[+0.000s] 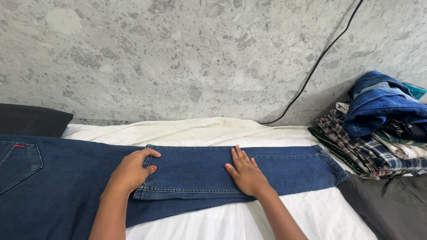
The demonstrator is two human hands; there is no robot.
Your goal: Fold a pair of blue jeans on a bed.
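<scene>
A pair of dark blue denim jeans (195, 171) lies spread flat across the white sheet (311, 213) of a bed, running from the left edge of the view to a hem at the right. The cloth is a deep, even indigo with pale contrast stitching along the seams and hems. One leg is folded back over the other, so a stitched hem edge runs along its near side between the two hands. At the far left a back pocket (18, 164) shows, with a small red tab at its top edge.

The left hand (131, 171) rests on the folded leg near its left end, fingers curled over the cloth corner there and the thumb, with an orange-painted nail, pressed against the edge; it appears to pinch the fold lightly. The right hand (247, 173) lies open and flat on the same leg, fingers together and pointing away from the person, holding nothing.

Beyond the jeans a cream cloth (191, 126) lies rumpled along the grey speckled wall (178, 53), down which a black cable (320, 62) hangs. A dark cushion (31, 120) sits at the left. At the right stands a pile of folded clothes (378, 138), plaid shirts below and a blue denim garment (382, 104) on top, well apart from the hands.
</scene>
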